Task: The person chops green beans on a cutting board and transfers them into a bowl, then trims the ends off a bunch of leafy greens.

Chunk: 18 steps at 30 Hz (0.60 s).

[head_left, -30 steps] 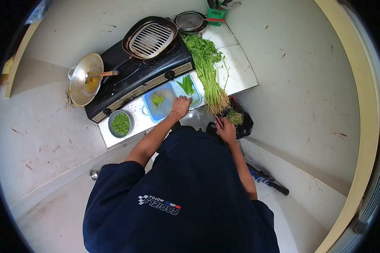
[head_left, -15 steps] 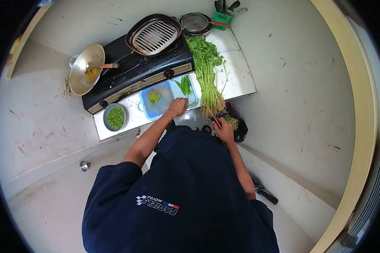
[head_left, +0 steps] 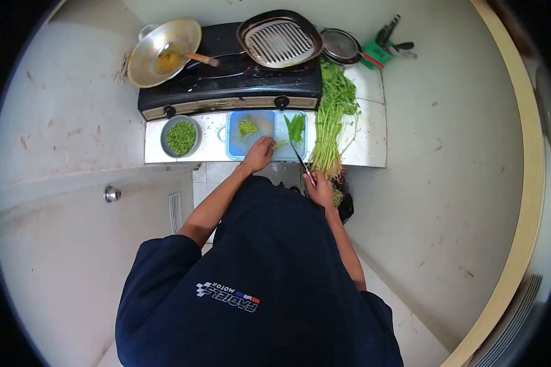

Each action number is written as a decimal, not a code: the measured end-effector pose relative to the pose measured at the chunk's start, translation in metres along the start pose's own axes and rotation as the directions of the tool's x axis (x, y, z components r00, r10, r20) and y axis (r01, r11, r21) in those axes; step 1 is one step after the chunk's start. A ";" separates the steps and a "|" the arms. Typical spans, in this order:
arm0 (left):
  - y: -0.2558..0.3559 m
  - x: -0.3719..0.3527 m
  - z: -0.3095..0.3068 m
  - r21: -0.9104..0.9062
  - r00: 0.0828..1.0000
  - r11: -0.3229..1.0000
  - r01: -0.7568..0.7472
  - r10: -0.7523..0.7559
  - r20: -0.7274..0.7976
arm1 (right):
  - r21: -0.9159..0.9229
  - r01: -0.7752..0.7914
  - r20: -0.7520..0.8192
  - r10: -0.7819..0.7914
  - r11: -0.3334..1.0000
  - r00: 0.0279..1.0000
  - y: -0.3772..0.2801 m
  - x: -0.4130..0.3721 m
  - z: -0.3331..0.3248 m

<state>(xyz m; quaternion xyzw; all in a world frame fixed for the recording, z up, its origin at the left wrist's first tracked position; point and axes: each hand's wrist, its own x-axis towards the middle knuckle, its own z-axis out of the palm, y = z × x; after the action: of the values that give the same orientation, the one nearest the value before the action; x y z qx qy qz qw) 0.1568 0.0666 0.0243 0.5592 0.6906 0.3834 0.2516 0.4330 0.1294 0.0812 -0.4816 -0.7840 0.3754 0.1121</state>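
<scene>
The right hand (head_left: pixel 320 191) is clenched around a red-handled knife with a thin dark blade (head_left: pixel 301 162), which slants forward and left of it onto the blue rectangular plastic cutting board (head_left: pixel 236 147). The left hand (head_left: pixel 260 153) rests on that board's near edge, fingertips at a short green stalk piece (head_left: pixel 280 145); whether it grips it, I cannot tell. Just beyond this hand lies a small heap of chopped greens (head_left: pixel 247 128). Left of the hand stands a grey round bowl (head_left: pixel 163 138), and farther off a black gas stove (head_left: pixel 226 92).
</scene>
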 end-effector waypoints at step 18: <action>-0.079 -0.095 -0.102 -0.403 0.831 0.822 0.402 -0.513 -0.217 | -0.049 0.359 0.291 -0.331 0.932 0.898 -0.087 0.081 0.091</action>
<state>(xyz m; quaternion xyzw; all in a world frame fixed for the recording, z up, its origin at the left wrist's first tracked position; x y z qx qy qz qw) 0.0554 -0.0570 0.0113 0.2534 0.7598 0.5085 0.3162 0.2839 0.1318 0.0634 -0.2824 -0.8827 0.3732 0.0414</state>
